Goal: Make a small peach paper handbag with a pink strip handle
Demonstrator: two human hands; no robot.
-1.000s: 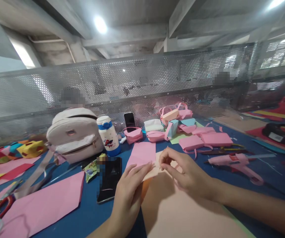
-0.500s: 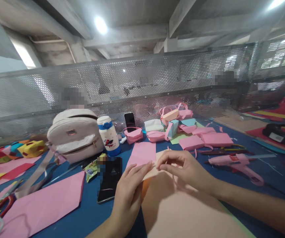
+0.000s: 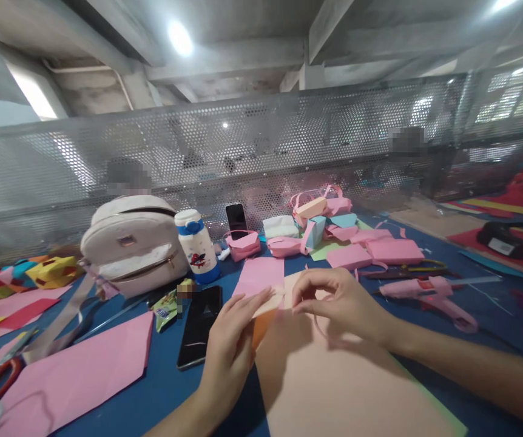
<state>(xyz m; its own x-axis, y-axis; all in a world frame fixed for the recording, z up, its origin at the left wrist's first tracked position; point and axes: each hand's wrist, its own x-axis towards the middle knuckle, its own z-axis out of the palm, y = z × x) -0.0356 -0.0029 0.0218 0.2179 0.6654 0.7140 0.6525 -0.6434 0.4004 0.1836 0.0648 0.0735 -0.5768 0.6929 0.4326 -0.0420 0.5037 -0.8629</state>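
My left hand (image 3: 233,340) lies with its fingers stretched out over the upper left edge of the peach paper sheet (image 3: 338,388). Beside its fingers shows an orange paper patch (image 3: 263,328). My right hand (image 3: 334,300) is closed in a pinch just above the sheet, to the right of the left fingertips. A thin pale pink paper strip (image 3: 320,331) curves out below the right fingers and appears to be held in them; the pinched end is hidden. A pink paper sheet (image 3: 261,276) lies beyond both hands.
Left of my hands are a black phone (image 3: 200,328), a snack packet (image 3: 165,309) and a large pink sheet (image 3: 84,370). A bottle (image 3: 198,246) and white backpack (image 3: 129,243) stand behind. Folded pink paper pouches (image 3: 350,256) and a pink glue gun (image 3: 434,291) lie right.
My right hand has moved slightly away from the left fingertips, still pinched. My left hand has shifted a little left, and more of the orange patch shows.
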